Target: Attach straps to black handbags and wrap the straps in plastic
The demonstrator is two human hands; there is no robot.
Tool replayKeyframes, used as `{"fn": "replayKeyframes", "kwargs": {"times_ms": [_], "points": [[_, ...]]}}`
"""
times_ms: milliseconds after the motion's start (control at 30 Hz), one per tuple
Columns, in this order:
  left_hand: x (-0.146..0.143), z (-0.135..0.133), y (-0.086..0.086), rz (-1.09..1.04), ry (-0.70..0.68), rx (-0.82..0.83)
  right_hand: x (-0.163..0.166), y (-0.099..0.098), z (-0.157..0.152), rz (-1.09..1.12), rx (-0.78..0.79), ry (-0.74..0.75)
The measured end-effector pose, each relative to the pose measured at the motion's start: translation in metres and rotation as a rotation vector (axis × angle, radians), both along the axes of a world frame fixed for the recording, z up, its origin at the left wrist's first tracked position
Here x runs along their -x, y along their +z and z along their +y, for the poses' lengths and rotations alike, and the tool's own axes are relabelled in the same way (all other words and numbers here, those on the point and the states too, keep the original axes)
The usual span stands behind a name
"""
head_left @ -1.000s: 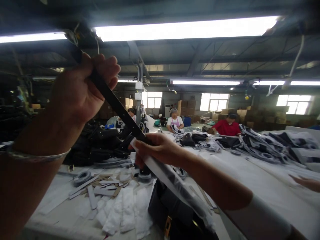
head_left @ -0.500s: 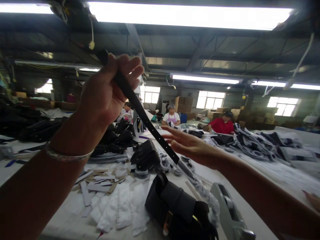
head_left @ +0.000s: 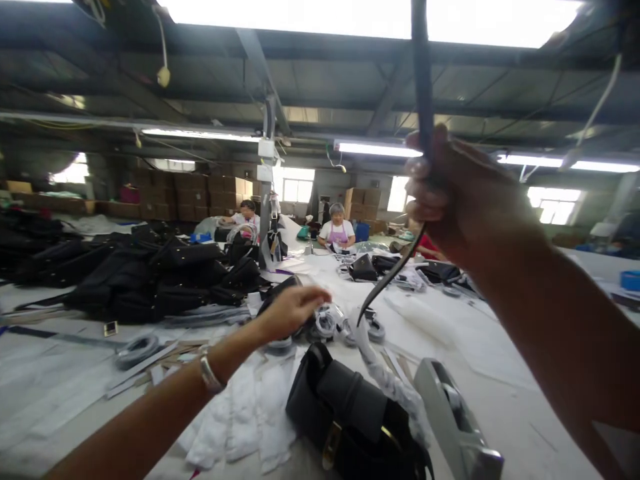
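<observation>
My right hand (head_left: 445, 190) is raised at the upper right, fingers closed round a black bag strap (head_left: 423, 80). Above the fist the strap runs up out of view; below it, it curves down to a length wrapped in white padding (head_left: 385, 373). That wrapped part reaches the black handbag (head_left: 350, 400), which sits on the table in front of me with gold-coloured fittings. My left hand (head_left: 295, 310) hovers left of the strap, empty, with fingers loosely stretched to the right. Just behind it is another black bag (head_left: 280, 290), partly hidden.
A grey tape dispenser (head_left: 455, 420) stands right of the handbag. White padding strips (head_left: 250, 413) and card strips lie to its left. Wrapped coiled straps (head_left: 325, 323) sit behind. Black bags (head_left: 140, 273) are piled at left. Co-workers (head_left: 337, 230) sit across the table (head_left: 480, 373).
My left hand has let go of the strap and come down to table height. My right hand has taken the strap and lifted it to the upper right. The handbag stays in place.
</observation>
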State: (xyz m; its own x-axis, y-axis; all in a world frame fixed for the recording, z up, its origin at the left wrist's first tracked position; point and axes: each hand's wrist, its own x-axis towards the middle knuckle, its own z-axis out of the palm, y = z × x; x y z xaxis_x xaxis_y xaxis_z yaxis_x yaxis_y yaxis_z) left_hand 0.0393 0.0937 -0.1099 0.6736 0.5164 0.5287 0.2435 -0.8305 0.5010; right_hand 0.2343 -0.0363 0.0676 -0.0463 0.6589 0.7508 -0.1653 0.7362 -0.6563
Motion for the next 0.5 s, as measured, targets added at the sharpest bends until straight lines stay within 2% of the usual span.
{"fn": "replayKeyframes", "kwargs": {"times_ms": [67,100,167,233,333,433,500], "points": [[-0.008,0.01,-0.05,0.183,-0.046,-0.024,-0.015,0.005,-0.006,0.016,-0.025,-0.048],[-0.012,0.013,-0.068,0.255,-0.066,-0.045,-0.021,0.006,-0.009,0.012,-0.031,-0.078],[-0.02,0.015,-0.089,0.359,-0.107,-0.077,-0.029,0.004,-0.016,-0.017,-0.009,-0.148],[-0.028,0.018,-0.096,0.416,-0.137,-0.094,-0.035,-0.003,-0.022,-0.067,0.043,-0.203],[-0.033,0.027,-0.091,0.432,-0.175,-0.081,-0.046,-0.017,-0.027,-0.107,0.125,-0.241],[-0.024,0.037,-0.084,0.376,-0.171,-0.005,-0.059,-0.034,-0.027,-0.074,0.188,-0.252],[-0.013,0.04,-0.082,0.281,-0.114,0.084,-0.068,-0.046,-0.026,-0.066,0.233,-0.238]]}}
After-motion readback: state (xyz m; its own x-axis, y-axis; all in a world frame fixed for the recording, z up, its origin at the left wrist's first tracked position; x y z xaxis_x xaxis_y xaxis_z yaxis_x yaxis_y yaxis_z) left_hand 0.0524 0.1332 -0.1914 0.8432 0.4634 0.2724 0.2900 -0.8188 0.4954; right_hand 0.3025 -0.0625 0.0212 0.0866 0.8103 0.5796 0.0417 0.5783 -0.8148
